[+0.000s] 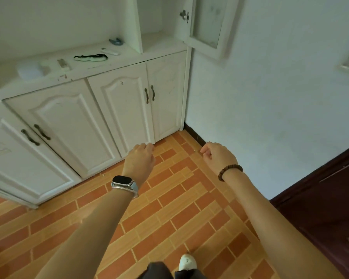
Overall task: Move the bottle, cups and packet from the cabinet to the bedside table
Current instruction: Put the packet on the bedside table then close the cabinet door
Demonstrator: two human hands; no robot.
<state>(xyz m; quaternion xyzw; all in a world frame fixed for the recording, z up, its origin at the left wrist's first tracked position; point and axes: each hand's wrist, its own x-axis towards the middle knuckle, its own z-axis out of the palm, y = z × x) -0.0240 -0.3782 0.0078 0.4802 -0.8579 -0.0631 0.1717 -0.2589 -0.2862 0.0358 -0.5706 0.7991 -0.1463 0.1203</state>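
A white cabinet (117, 109) stands ahead on the left, with closed lower doors and a counter on top. Its upper right compartment (159, 41) stands open and looks bare inside, its glass door (208, 27) swung out to the right. I see no bottle, cup or packet. My left hand (139, 160), with a watch at the wrist, hangs low in front of the lower doors, fingers loosely curled and holding nothing. My right hand (218, 156), with a bead bracelet, hangs beside it near the wall, also holding nothing.
On the counter lie a black cord (90, 57), a white remote (109, 51), a blue item (115, 41) and a white box (29, 70). A white wall is at the right, a dark wooden door (326, 208) at the lower right. The floor is orange tile.
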